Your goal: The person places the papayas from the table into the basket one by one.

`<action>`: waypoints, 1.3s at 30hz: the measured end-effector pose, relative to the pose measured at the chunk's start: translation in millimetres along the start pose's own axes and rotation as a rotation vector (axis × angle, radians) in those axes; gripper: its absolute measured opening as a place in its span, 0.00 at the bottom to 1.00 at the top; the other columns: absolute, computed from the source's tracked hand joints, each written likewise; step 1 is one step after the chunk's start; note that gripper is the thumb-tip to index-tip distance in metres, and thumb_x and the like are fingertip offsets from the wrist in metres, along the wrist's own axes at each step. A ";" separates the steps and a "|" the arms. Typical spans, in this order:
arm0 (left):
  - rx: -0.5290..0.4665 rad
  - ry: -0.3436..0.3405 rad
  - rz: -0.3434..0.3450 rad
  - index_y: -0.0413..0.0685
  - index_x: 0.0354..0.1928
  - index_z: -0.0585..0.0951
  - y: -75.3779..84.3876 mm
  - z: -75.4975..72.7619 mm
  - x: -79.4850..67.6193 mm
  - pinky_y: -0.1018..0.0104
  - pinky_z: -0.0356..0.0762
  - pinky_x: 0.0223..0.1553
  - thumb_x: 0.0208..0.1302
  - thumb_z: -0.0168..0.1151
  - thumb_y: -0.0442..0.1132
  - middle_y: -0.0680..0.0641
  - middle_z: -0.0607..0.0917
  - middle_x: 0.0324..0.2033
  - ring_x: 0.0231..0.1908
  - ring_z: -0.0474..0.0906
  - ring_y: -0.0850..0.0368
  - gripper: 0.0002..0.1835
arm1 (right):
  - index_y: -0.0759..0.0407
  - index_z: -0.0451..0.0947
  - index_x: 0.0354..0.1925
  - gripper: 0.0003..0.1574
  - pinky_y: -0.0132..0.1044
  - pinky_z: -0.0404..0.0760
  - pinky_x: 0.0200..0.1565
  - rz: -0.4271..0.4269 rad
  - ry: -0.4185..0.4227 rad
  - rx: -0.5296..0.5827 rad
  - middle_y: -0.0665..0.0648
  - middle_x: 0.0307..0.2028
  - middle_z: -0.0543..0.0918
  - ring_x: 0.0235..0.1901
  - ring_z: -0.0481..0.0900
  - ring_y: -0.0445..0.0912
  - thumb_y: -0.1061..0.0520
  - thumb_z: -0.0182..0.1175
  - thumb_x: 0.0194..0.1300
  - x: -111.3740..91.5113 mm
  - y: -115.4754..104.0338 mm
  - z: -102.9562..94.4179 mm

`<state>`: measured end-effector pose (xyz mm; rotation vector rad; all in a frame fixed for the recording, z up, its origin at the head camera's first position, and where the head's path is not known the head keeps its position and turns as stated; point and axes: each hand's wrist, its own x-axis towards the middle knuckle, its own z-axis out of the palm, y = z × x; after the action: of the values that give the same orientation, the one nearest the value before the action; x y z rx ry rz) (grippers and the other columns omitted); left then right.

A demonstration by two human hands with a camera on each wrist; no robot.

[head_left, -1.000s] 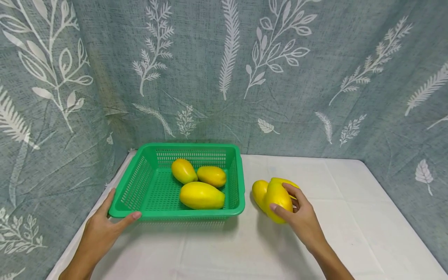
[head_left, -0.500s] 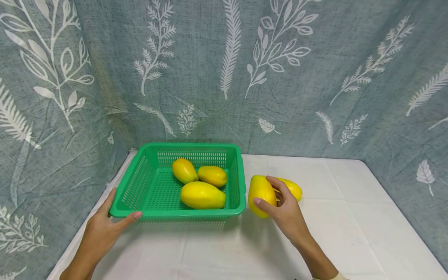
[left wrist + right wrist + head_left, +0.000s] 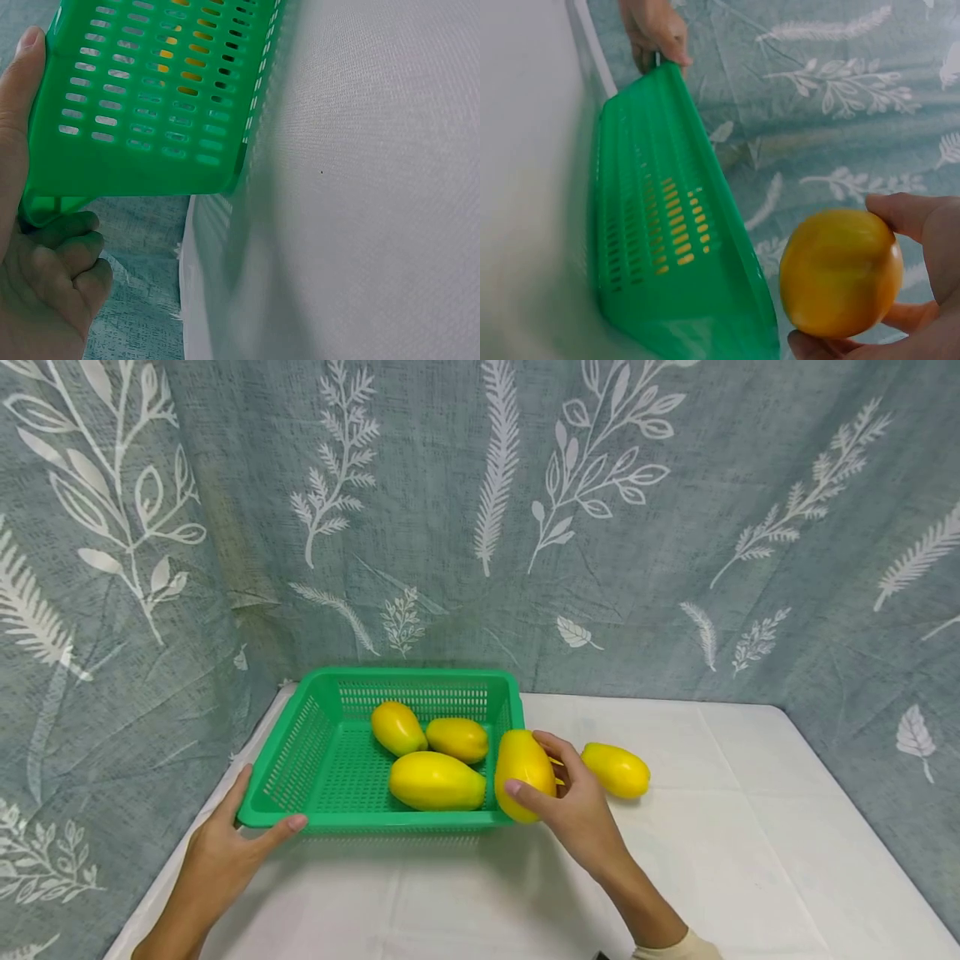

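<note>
A green slotted basket (image 3: 330,817) stands at left centre with three yellow papayas in it, among them a large front papaya (image 3: 437,782). My left hand (image 3: 217,852) grips its near left corner, thumb over the rim, and shows in the left wrist view with fingers curled below the basket's rim (image 3: 37,172). My right hand (image 3: 581,810) holds a yellow papaya (image 3: 521,777) between thumb and fingers. In the head view this papaya overlaps the basket's right rim. The right wrist view shows the held papaya (image 3: 840,274) just beyond the rim, apart from it.
Another yellow papaya (image 3: 617,770) lies on the white tablecloth (image 3: 720,827) right of my right hand. A bit of yellow shows between the right fingers; what it belongs to is mostly hidden. A grey-green leaf-patterned curtain (image 3: 435,527) borders the table's back and sides.
My right hand has carried the papaya left, from the other loose papayas to the basket's right rim. The left hand and basket have stayed in place.
</note>
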<state>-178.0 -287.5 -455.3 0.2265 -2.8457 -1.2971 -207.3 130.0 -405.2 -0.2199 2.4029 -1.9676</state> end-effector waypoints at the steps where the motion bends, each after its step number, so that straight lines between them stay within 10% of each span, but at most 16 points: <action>1: 0.003 -0.003 -0.003 0.52 0.85 0.30 -0.2 0.1 0.1 0.20 0.61 0.64 0.73 0.65 0.63 0.22 0.47 0.80 0.77 0.48 0.17 0.62 | 0.41 0.69 0.75 0.45 0.44 0.87 0.54 0.001 -0.007 0.001 0.56 0.67 0.77 0.59 0.81 0.55 0.46 0.75 0.65 0.7 -0.6 2.4; 25: 0.015 -0.010 -0.029 0.52 0.85 0.29 4.7 0.2 -1.0 0.19 0.61 0.64 0.73 0.65 0.64 0.22 0.44 0.80 0.77 0.47 0.16 0.63 | 0.49 0.65 0.79 0.50 0.47 0.85 0.56 -0.068 -0.170 -0.025 0.55 0.68 0.75 0.63 0.76 0.53 0.39 0.72 0.65 25.6 -19.1 73.8; 39: 0.015 0.017 -0.024 0.53 0.86 0.31 5.1 1.9 -1.7 0.20 0.61 0.64 0.72 0.66 0.63 0.23 0.48 0.80 0.76 0.50 0.18 0.62 | 0.47 0.64 0.80 0.51 0.54 0.72 0.74 -0.074 -0.184 0.002 0.52 0.78 0.66 0.77 0.66 0.57 0.39 0.72 0.66 23.2 -14.1 69.5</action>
<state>-177.1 -282.5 -452.6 0.2716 -2.8485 -1.2714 -221.3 56.7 -403.8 -0.4744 2.3086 -1.8850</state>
